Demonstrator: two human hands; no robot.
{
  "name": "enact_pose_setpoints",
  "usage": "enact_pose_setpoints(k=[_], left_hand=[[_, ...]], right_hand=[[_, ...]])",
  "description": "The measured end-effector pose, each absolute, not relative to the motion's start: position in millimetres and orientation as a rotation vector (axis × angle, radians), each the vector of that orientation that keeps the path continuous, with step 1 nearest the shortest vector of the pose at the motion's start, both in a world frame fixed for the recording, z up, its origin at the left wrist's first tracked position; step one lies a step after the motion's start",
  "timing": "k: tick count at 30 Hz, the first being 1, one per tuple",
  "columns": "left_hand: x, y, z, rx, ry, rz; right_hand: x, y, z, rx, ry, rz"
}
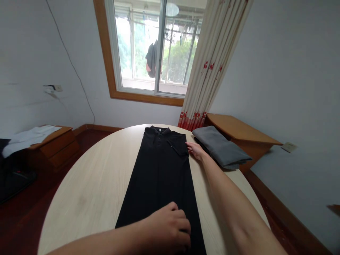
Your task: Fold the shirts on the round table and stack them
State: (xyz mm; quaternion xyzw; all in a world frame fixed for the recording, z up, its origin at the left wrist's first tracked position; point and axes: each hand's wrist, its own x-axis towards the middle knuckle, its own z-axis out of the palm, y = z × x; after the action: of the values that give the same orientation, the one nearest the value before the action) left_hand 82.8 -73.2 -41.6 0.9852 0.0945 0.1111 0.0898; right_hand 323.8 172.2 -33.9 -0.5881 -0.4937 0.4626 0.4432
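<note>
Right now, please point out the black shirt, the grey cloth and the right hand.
Black shirt [161, 177], head view: middle of its body.
Grey cloth [221, 144], head view: its upper face.
Right hand [196, 150], head view: its back.

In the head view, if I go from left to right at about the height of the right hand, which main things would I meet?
White cloth, black shirt, right hand, grey folded cloth, wall plate.
</note>
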Motion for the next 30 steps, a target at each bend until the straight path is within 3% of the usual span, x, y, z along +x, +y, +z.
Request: enact_pose_setpoints(k=[10, 19, 30], left_hand=[[87.3, -64.3, -78.6, 3.017, 0.186, 0.493], [73.7, -57.5, -93.6, 2.904, 0.212, 0.449], [66.9, -49.5, -101.9, 2.885, 0.152, 0.368]], right_hand=[[312.9, 237.7, -43.3, -1.425, -1.090, 1.155], [262.4, 274.8, -37.3, -1.455, -1.881, 0.469], [223.6, 275.8, -56.5, -1.671, -2.127, 0.422]])
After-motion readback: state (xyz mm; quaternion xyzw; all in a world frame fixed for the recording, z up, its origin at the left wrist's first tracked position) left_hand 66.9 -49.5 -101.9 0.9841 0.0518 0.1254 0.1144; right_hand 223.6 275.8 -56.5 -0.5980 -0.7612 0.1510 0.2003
